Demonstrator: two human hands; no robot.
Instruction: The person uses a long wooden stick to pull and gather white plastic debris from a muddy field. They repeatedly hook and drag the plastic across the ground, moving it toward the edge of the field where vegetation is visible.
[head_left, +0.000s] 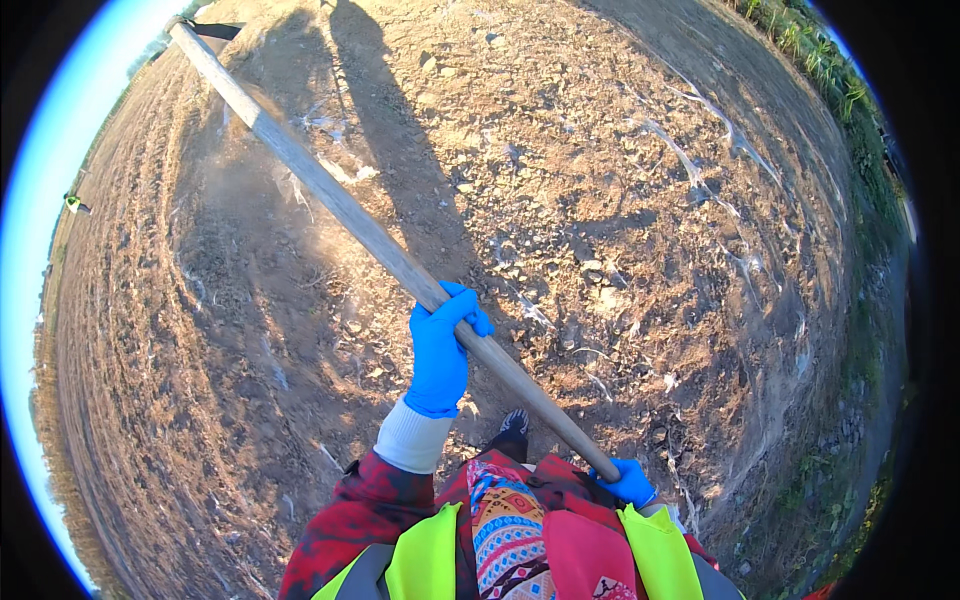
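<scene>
My left hand (444, 349), in a blue glove, is wrapped around the middle of a long wooden handle (352, 225). Near the handle's lower end my right hand (628, 482), gloved in the same blue, grips it close to my waist. The handle slants from there up to the far left, raised off the soil. A dark metal blade, like that of a hoe (217, 31), is fixed at its far end, partly hidden behind the wood. Below the handle, one of my shoes (514, 422) shows on the ground.
Dry, cloddy soil (555, 187) spreads ahead, with torn strips of pale plastic film (679, 154) on it, mostly to the right. Long shadows (375, 112) fall across it. Green plants (825, 60) line the right edge. A person in a bright vest (73, 203) is far off left.
</scene>
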